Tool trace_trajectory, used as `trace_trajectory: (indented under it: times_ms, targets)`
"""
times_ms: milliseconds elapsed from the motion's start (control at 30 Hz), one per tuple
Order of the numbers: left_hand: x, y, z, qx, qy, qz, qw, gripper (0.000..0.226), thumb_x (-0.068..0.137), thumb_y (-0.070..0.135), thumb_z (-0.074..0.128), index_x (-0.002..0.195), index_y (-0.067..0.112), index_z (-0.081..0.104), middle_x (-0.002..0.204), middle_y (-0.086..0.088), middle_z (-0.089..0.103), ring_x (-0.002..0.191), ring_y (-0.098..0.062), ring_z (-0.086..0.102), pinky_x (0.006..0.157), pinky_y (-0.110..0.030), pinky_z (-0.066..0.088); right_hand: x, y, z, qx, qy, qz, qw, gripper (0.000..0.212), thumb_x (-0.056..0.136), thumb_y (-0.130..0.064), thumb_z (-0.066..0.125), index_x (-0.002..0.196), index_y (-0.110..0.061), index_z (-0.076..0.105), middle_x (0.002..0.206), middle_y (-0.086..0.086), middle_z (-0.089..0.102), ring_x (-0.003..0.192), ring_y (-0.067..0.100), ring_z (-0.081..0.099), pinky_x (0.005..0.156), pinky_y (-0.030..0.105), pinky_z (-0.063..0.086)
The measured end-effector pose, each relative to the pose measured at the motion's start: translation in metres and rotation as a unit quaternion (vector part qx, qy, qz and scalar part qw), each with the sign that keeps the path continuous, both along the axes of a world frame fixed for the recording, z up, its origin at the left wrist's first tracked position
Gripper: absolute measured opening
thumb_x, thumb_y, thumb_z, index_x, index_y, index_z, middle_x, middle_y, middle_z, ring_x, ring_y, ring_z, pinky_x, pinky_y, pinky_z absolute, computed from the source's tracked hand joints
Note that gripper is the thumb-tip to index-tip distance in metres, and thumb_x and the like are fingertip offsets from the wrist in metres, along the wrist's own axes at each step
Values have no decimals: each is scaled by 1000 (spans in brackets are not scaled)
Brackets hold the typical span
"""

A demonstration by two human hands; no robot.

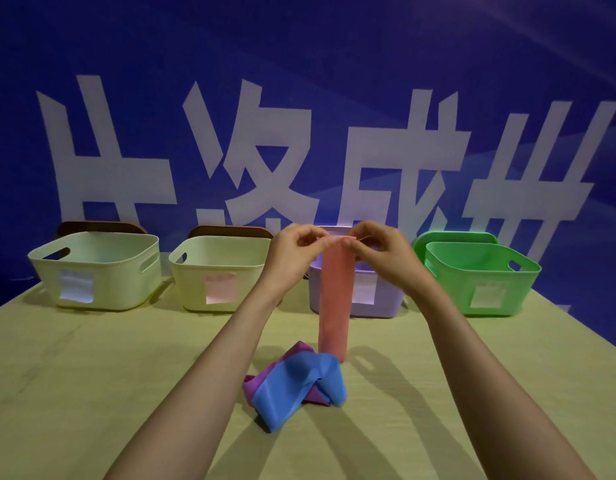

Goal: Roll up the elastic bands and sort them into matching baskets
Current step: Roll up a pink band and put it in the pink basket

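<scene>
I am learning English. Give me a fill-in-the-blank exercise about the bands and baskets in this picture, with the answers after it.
The band that the left hand and the right hand pinch by its top edge is ____ in colour.
Of the purple band and the blue band heaped on the table, the ____ one lies on top.
The green basket stands at the ____ end of the row.
Missing words: pink; blue; right.
</scene>
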State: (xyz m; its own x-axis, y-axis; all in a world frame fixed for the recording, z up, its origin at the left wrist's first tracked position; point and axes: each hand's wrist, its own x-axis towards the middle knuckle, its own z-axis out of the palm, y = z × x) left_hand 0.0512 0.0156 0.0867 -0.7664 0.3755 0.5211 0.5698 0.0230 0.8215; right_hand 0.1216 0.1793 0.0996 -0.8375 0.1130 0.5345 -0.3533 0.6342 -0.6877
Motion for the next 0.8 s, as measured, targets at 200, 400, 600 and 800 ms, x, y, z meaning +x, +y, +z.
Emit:
trace_trajectory:
  times_ms: [200, 400, 600, 800]
  targets:
    - [4, 13, 23, 26, -66, -79, 994, 27, 84, 32, 69, 106, 18, 61, 103, 5, 65, 101, -10, 62, 84, -26, 51, 3, 5, 26, -42, 43, 2, 998, 5, 88, -18, 65, 85, -22, 64, 81, 2, 67, 79, 16, 66, 75, 31, 58]
    - [8, 32, -5, -46, -155, -190, 968, 17, 88, 21, 65, 104, 16, 65, 100, -4, 73, 95, -18, 69, 88, -35, 54, 0, 11, 39, -115, 26, -9, 993, 5, 88, -16, 66, 87, -11, 65, 80, 5, 66, 76, 14, 63, 74, 27, 56]
    - [3, 57, -75, -38, -235, -193, 952, 7, 84, 9, 69, 91, 11, 70, 79, -1, 73, 75, -12, 69, 75, -25, 56, -9, 27, 42, -256, 29, -19, 966, 8, 91, -10, 61, 83, -14, 61, 77, 4, 59, 75, 17, 59, 71, 26, 55]
    - [-9, 66, -122, -126, -283, -152, 939, 25, 75, 28, 76, 96, 14, 71, 88, -2, 72, 81, -16, 66, 71, -31, 53, -10, 42, 45, -241, 22, -15, 970, 7, 92, -12, 60, 86, -16, 60, 82, 3, 61, 78, 13, 60, 72, 26, 56]
